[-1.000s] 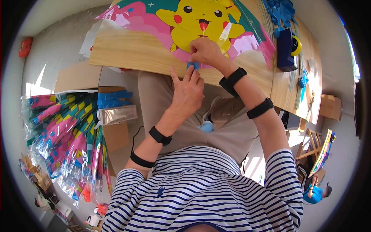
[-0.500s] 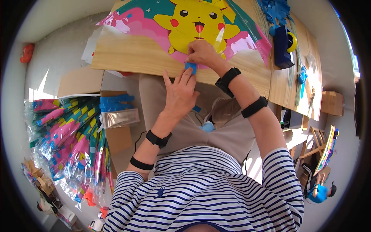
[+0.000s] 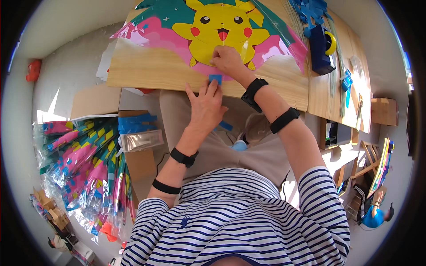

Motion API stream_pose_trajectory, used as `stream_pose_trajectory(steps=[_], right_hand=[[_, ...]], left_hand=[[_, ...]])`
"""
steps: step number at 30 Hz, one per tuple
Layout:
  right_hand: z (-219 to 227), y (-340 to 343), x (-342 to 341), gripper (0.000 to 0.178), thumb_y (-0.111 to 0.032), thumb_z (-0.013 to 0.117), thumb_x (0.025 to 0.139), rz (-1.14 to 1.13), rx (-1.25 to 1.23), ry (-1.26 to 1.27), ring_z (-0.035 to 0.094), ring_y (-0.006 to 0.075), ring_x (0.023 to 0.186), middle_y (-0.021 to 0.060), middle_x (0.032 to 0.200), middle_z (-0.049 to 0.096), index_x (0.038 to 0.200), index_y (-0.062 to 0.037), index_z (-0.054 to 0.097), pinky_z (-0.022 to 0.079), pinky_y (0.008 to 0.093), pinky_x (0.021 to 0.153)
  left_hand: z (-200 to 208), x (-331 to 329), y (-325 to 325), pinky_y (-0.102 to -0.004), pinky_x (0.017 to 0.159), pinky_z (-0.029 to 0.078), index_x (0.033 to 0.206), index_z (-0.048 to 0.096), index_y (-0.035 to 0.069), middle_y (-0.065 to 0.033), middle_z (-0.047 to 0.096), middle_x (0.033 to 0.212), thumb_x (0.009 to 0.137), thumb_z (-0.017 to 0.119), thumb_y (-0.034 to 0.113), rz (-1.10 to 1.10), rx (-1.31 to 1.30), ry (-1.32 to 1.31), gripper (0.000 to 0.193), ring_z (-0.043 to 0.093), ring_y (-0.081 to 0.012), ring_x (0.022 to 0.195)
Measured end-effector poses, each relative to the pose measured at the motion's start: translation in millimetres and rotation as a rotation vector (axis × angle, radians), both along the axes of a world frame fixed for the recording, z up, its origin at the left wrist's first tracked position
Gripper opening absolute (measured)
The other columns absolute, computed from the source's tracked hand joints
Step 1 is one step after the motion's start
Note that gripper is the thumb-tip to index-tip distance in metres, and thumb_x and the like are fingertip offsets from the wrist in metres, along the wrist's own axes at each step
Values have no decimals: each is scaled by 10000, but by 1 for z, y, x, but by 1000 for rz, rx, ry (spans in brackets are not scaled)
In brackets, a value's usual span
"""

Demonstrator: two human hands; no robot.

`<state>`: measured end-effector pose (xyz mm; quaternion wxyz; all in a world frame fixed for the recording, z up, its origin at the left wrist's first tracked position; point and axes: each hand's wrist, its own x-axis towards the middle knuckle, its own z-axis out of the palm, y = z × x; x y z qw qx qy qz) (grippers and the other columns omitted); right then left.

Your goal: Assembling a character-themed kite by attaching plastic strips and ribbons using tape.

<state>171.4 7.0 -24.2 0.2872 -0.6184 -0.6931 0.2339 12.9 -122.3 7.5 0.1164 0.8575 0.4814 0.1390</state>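
A kite-like plastic sheet [image 3: 177, 46], teal and pink with a large yellow cartoon figure [image 3: 208, 48], lies flat on the wooden table. A small blue patch [image 3: 215, 80] sits at its lower middle, close to the table's near edge. My left hand [image 3: 205, 104] is palm down with fingers spread, its fingertips on the near part of the patch. Just beyond the patch, my right hand [image 3: 227, 61] rests on the figure's lower body with fingers curled closed. A thin pale line runs up the sheet from there; what those fingers pinch, if anything, is hidden.
At the right stand a dark blue tape dispenser [image 3: 321, 51] with a yellow roll, blue strips [image 3: 313, 15] and thin rods [image 3: 339, 66]. Left of my legs are a cardboard box [image 3: 95, 102], clear-wrapped colourful bundles [image 3: 88, 168] and a clear packet [image 3: 142, 140]. Another person [image 3: 374, 216] is far right.
My right hand has slid a little up the sheet, away from the blue patch. My left fingertips stay on the patch. The whole view has shifted slightly.
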Motion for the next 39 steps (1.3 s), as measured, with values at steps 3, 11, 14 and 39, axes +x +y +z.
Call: stream_pose_trajectory(steps=[3, 11, 14, 39], right_hand=[[13, -9, 9, 165, -136, 755, 798, -92, 45, 171, 664, 262, 690, 147, 762, 694, 845, 7, 687, 515, 365, 644], [33, -83, 190, 211, -191, 761, 822, -681, 255, 180, 659, 318, 745, 154, 780, 677, 870, -3, 679, 510, 418, 711], [40, -120, 273, 248, -231, 756, 846, -1067, 434, -57, 660, 303, 745, 145, 804, 682, 918, -6, 680, 511, 401, 706], [85, -134, 359, 285, -186, 759, 800, -872, 66, 1064, 670, 254, 749, 120, 955, 705, 981, 31, 721, 458, 355, 676]], left_hand=[[1, -1, -1, -772, 1090, 195, 1282, 593, 45, -74, 502, 1396, 712, 837, 255, 0, 0, 11, 654, 445, -290, 1343], [-1, -1, -1, -758, 1112, 167, 1308, 590, 30, -108, 496, 1448, 757, 797, 284, -27, -30, 48, 640, 427, -303, 1378], [1, 0, -1, -747, 1121, 150, 1311, 594, 32, -107, 500, 1445, 757, 798, 288, -31, -33, 59, 642, 422, -309, 1382], [9, 5, -4, -721, 1135, 155, 1311, 598, 22, -117, 511, 1450, 743, 808, 247, -38, -29, 104, 646, 432, -323, 1375]])
